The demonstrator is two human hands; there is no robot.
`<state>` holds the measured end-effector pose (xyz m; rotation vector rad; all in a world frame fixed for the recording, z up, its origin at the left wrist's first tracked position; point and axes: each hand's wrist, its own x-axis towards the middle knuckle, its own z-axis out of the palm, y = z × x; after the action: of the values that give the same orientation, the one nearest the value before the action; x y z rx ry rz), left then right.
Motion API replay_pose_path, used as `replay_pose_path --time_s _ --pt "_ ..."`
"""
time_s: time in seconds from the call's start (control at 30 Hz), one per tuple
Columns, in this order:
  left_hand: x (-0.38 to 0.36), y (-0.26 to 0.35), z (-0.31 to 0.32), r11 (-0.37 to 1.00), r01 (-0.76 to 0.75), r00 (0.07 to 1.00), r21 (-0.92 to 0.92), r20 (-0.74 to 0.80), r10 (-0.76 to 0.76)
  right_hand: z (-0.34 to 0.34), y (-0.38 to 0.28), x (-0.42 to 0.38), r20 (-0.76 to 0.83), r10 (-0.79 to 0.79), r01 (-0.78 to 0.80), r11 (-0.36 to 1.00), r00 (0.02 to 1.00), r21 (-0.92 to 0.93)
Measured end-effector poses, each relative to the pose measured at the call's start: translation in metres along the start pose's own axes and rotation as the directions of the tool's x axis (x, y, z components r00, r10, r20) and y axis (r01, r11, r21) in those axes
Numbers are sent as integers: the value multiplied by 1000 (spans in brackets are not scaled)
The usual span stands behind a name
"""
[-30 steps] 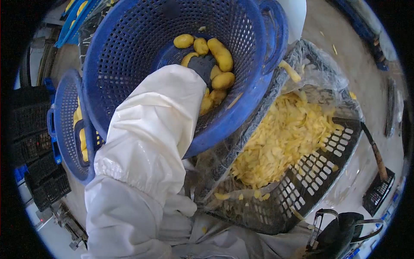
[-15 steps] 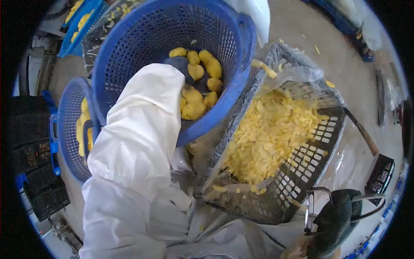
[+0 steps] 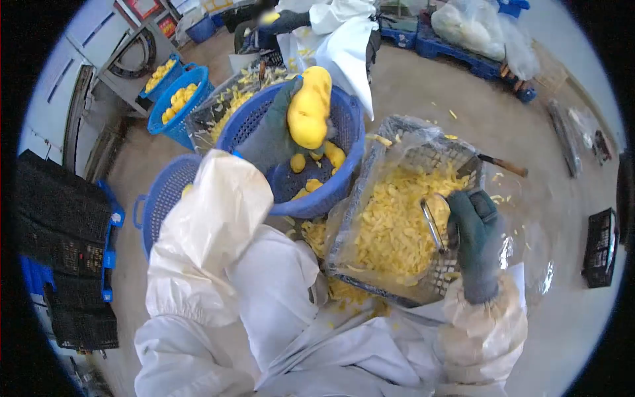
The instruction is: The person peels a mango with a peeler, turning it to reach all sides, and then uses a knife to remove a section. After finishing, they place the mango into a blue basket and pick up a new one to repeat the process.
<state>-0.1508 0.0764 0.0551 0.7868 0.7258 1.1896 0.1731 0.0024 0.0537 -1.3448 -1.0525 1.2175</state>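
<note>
My left hand [image 3: 268,135], in a dark glove, is closed around a large yellow potato [image 3: 309,109] above a blue perforated basket [image 3: 301,209]. Several smaller potatoes [image 3: 335,156] lie inside that basket. My right hand [image 3: 475,228], also gloved, grips a peeler [image 3: 433,225] with a metal loop head; its fingers hide the handle. The peeler is over a black crate [image 3: 374,142] partly lined with clear plastic. Thin yellow peelings [image 3: 390,231] fill much of this crate.
Another blue basket [image 3: 162,202] stands at left, and two lighter-blue baskets [image 3: 178,106] hold potatoes behind. A knife-like tool with a wooden handle [image 3: 506,165] juts from the crate's far right corner. Another person's white sleeve [image 3: 340,16] is at the top. Black crates [image 3: 59,218] are at far left.
My left hand has come up out of the basket with a large potato. My right hand and the peeler have moved from the lower right to over the crate. The view has tilted up.
</note>
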Motion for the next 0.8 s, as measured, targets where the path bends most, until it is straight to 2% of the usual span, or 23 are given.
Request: replay_pose_path --time_s 0.07,0.17,0.3,0.33,0.37,0.43,0.47,0.5,0.57,0.63,0.73,0.77,0.8 --pt "-12 -9 29 991 -1 996 -131 93 13 -6 5 3 41 -20 16 997 999 77" --pt "-25 -34 68 958 72 980 -276 198 -16 -7 -9 -11 52 -226 220 971 973 96" --pt "-31 -83 103 839 264 939 -476 327 -109 -14 -7 -11 0 -145 140 957 989 254" --pt "-31 -94 105 789 318 922 -525 365 -129 -16 -9 -15 -1 -149 145 960 989 238" --pt "-25 -116 94 816 260 932 -516 355 -73 -15 -13 -19 -2 -152 149 964 988 222" --pt "-24 -134 104 884 147 981 -443 182 -72 -5 -20 -29 -3 -176 171 953 984 252" --pt "-28 -138 112 913 95 994 -396 88 -65 0 -21 -33 28 -180 170 959 983 225" --pt "-37 -137 115 790 259 939 -555 336 -72 5 -19 -36 61 -181 166 965 982 201" --pt "-40 -140 119 732 366 919 -574 344 -190 16 -12 -37 140 -183 160 974 973 161" --pt "-35 -153 113 739 461 884 -491 328 -334 24 3 -35 234 -179 154 981 956 120" --pt "-24 -188 82 800 418 818 -431 562 -125 20 2 -17 174 -162 182 978 971 -105" --pt "-24 -189 81 786 434 794 -440 600 -103 18 -5 -10 62 -139 149 968 988 -201" --pt "-25 -190 81 772 452 767 -447 636 -81 9 2 11 -12 -255 249 952 967 -176"
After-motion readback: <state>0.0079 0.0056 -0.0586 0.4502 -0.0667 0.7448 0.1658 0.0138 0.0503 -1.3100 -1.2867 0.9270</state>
